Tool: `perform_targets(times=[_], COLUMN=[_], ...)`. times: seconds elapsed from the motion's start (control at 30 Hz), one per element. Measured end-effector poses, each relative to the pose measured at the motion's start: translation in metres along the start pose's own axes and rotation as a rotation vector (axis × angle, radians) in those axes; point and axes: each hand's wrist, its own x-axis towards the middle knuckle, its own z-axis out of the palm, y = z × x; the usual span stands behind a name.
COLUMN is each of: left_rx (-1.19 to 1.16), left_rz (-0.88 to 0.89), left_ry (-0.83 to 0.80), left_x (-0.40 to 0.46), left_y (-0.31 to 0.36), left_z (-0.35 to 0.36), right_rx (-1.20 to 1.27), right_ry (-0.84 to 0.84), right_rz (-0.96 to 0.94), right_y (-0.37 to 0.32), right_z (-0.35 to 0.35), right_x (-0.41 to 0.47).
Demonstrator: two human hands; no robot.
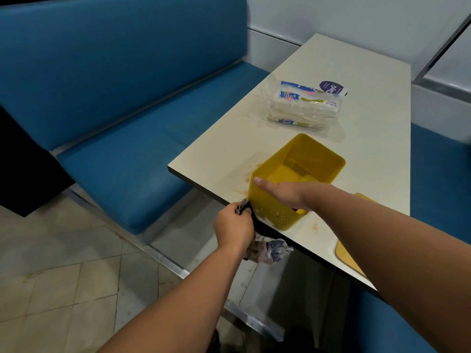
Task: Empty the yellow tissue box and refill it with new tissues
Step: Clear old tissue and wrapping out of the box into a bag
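Note:
The yellow tissue box stands open-topped near the table's front-left edge, and its inside looks bare. My right hand grips its near rim, thumb along the top edge, fingers down the front wall. My left hand is just off the table edge beside the box, clutching a crumpled, stained cloth that hangs below it. A sealed pack of paper towels in clear printed wrap lies farther back on the table.
The cream table has orange smears around the box. A flat yellow piece, partly hidden by my right forearm, lies at the near edge. Blue bench seats flank the table. Tiled floor lies lower left.

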Motion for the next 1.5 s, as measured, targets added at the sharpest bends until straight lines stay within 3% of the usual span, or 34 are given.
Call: perform_targets(times=[0.17, 0.33, 0.53, 0.7, 0.83, 1.0, 1.5], left_rx=[-0.017, -0.015, -0.034, -0.031, -0.124, -0.258, -0.395], left_rz=[0.021, -0.051, -0.076, -0.111, -0.153, -0.141, -0.020], left_ry=[0.010, -0.114, -0.008, -0.187, -0.122, -0.223, -0.279], left_x=[-0.012, -0.034, -0.014, -0.050, -0.040, -0.058, -0.068], left_y=[0.002, -0.008, 0.005, -0.009, -0.004, 0.002, 0.014], left_z=[0.015, 0.028, 0.015, 0.034, 0.030, 0.037, 0.036], right_rx=[0.021, 0.015, 0.053, 0.061, 0.058, 0.051, 0.099], right_ry=[0.015, 0.019, 0.001, -0.001, 0.014, 0.011, 0.010], right_rz=[0.018, 0.042, 0.029, 0.022, 0.028, 0.029, -0.005], right_y=[0.000, 0.003, 0.005, 0.008, 0.008, 0.008, 0.006], right_z=[0.000, 0.001, 0.000, 0.003, 0.002, 0.003, 0.002], right_x=[-0.002, 0.003, 0.010, 0.012, 0.012, 0.014, 0.011])
